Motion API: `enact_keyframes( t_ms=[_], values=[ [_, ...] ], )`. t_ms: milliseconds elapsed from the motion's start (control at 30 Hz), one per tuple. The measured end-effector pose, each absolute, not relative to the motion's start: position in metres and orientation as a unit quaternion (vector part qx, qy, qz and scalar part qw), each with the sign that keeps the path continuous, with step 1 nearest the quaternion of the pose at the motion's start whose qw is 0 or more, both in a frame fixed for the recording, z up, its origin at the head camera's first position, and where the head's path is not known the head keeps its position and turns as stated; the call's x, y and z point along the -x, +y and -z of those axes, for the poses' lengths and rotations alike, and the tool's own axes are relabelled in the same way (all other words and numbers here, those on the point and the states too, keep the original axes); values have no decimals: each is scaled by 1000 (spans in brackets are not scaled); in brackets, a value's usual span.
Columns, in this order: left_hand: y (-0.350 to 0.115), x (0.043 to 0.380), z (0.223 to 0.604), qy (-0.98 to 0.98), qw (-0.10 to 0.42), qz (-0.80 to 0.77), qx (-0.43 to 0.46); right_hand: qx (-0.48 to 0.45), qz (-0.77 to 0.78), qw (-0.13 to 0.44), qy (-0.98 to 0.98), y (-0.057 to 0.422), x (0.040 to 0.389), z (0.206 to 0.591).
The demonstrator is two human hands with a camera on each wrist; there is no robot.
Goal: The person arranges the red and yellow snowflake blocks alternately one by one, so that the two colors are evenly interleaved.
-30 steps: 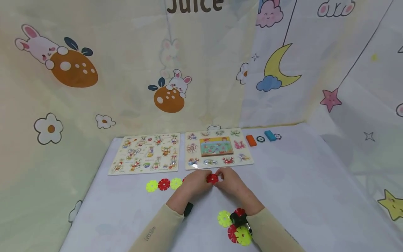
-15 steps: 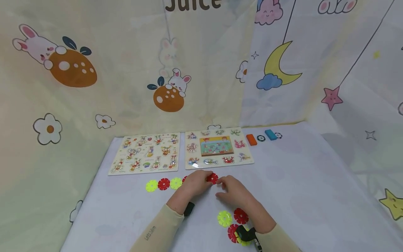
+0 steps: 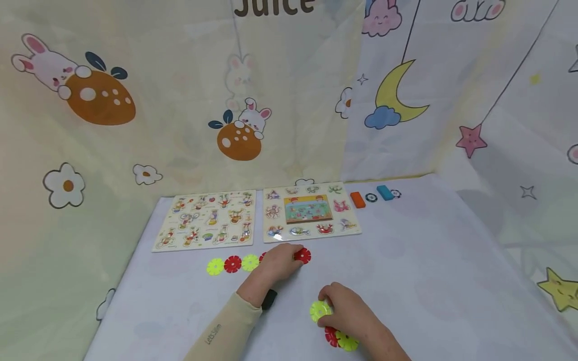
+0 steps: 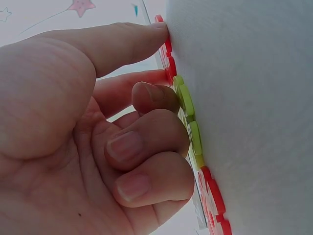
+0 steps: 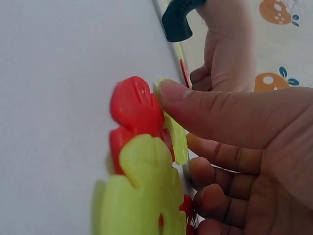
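My left hand [image 3: 281,261] pinches a red flower-shaped notched disc [image 3: 304,255] at the right end of a row, thumb and index finger at its edges. A yellow-green disc [image 4: 185,100] lies beside it under the curled fingers, partly hidden. Nearer the front, my right hand [image 3: 349,311] has thumb and index finger around the edges of another yellow-green disc [image 3: 318,311]. Below that hand lie a red disc [image 3: 331,337] and an overlapping yellow-green disc [image 3: 347,342]. In the right wrist view, the thumb touches the gripped disc's edge [image 5: 178,139].
Leftward the row continues with a red disc [image 3: 232,264] between yellow-green ones. Behind it lie two picture puzzle boards [image 3: 205,220]. An orange block [image 3: 357,200], a blue block [image 3: 385,192] and small round pieces lie at the back right. A printed cloth hangs behind.
My right hand has let go of the red disc in the row and moved down to the loose discs, taking a yellow-green one by its edges. My left hand stays at the red disc.
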State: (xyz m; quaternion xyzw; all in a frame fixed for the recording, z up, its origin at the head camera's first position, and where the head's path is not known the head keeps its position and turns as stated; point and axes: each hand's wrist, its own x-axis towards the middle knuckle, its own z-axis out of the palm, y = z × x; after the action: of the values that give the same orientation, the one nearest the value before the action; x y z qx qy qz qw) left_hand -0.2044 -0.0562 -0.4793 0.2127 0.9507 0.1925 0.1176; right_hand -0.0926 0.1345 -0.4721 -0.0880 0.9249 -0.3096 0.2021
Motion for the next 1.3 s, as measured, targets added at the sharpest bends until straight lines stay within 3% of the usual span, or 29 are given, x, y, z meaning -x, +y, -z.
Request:
enact_keyframes(
  t_ms=[300,567,900,1100,1300],
  values=[
    [-58,202,482,951,122,-195,-206,65,317,226,919,129,94,469],
    [-59,202,481,952,121,-197,-201,98,404,216,883,129,99,457],
    [-58,203,484,950,113,-200,-209,-10,439,115,891,137,157,443],
    [-58,203,484,949,114,-208,-207,-63,408,110,904,138,193,457],
    [-57,203,481,947,112,-219,-207,-42,348,108,930,134,197,467]
  ],
)
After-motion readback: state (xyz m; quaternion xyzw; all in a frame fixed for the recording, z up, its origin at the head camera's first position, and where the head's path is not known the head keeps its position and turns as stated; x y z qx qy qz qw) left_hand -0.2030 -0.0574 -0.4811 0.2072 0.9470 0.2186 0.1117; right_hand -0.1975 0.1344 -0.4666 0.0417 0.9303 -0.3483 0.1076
